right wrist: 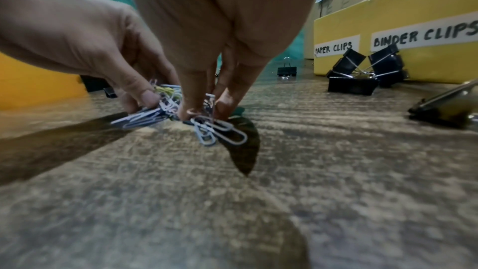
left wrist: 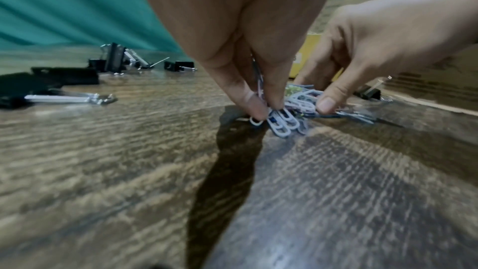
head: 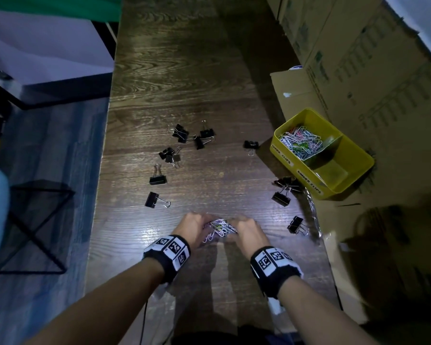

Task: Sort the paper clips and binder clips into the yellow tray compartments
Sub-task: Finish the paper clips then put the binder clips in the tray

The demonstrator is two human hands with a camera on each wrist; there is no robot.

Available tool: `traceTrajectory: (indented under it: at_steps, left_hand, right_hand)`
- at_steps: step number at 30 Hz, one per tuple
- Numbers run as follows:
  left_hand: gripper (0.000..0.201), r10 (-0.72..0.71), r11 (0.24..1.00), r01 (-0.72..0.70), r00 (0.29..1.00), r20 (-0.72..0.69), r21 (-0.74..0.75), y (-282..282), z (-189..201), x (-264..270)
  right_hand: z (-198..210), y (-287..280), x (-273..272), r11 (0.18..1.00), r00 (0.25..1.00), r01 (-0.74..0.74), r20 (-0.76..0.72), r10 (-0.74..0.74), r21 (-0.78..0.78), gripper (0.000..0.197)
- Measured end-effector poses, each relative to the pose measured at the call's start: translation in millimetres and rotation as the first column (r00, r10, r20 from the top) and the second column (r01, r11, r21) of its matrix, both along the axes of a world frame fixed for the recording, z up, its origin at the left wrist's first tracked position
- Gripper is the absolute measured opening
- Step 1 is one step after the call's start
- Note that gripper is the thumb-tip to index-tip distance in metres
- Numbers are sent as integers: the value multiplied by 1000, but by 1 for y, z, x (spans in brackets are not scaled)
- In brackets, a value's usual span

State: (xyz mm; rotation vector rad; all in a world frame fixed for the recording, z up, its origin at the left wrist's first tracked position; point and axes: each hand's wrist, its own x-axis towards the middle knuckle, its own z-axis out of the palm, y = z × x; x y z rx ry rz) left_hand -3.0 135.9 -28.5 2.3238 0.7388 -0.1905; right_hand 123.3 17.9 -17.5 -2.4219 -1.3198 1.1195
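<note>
Both hands meet over a small heap of coloured paper clips (head: pixel 219 226) on the near part of the wooden table. My left hand (head: pixel 193 229) pinches clips at the heap's left side, and its fingertips (left wrist: pixel 258 109) press them to the wood. My right hand (head: pixel 245 232) pinches clips at the right side, with several white ones (right wrist: pixel 220 132) hanging below its fingertips (right wrist: pixel 191 113). Black binder clips (head: pixel 158 180) lie scattered across the table. The yellow tray (head: pixel 358 155) stands at the right; its far compartment holds paper clips (head: pixel 300 143), and its near compartment looks empty.
Tray labels read PAPER CLIPS (right wrist: pixel 333 48) and BINDER CLIPS (right wrist: pixel 424 36). Several binder clips (right wrist: pixel 362 75) lie against the tray's front wall. Cardboard boxes (head: pixel 371 58) line the right side. The table's left edge (head: pixel 102 170) drops to the floor, where a black wire stool (head: pixel 35 220) stands.
</note>
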Motion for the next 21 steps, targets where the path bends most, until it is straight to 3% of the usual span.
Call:
traceTrajectory:
  at_steps: [5,9,16,21]
  left_hand:
    - [17,188,972,-193,981,-50,-131,8,1,1]
    - [10,287,841,-328,945,-161,-430,25,-5,-2]
    - [13,436,643,-419,889,-144,-641,51,7,-9]
    - [18,524,560,-429,846,-98,-709,64,27,-5]
  right_hand:
    - [5,2,8,997,999,-40,33,42,-66,30]
    - [8,0,13,999,999,-32,20,32,-19,32]
    - [11,-6,27,983,976,144,-177,-123,111,34]
    - [18,-12,38,904,900,371,-323,-292,214,46]
